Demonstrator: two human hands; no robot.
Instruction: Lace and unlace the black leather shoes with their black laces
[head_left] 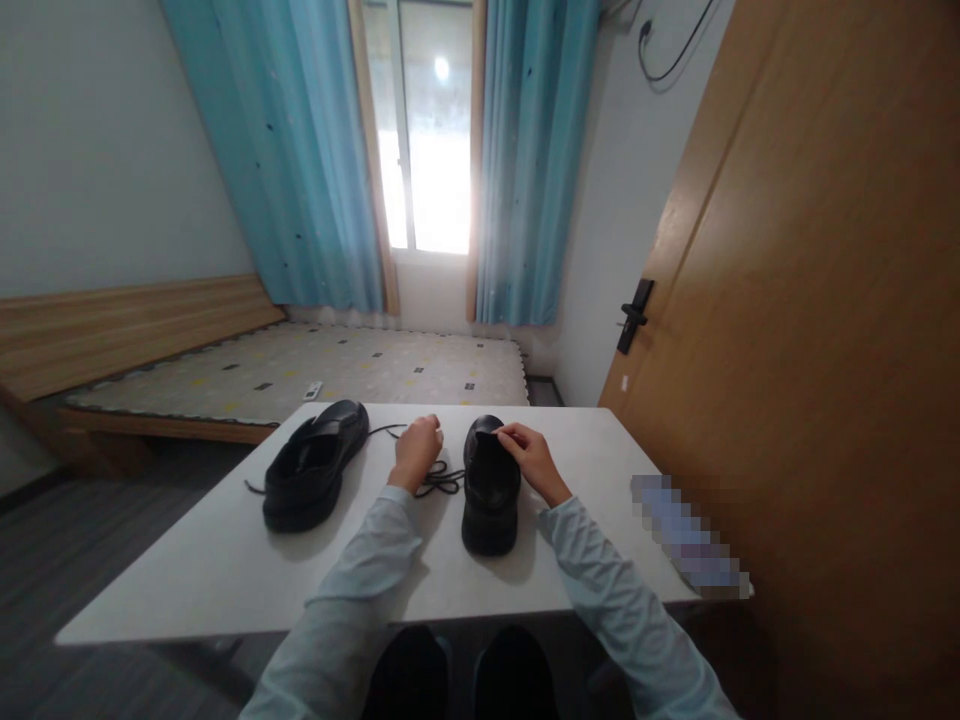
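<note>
A white table (187, 590) bore 2 black shoes, the left shoe (296, 510) standing apart and the right shoe (490, 505) between a person's 2 bare hands. The right hand (531, 455) pinched the upper edge of the right shoe's opening; the left hand (418, 448) curled near a looped black lace (444, 484), though whether it held anything could not be told. The step appeared to be handling shoe and lace; the next move seemingly called for fine, steady fingertips.

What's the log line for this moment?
left hand: by lace coil | right hand: fingers at right shoe opening | left shoe: untouched
</note>
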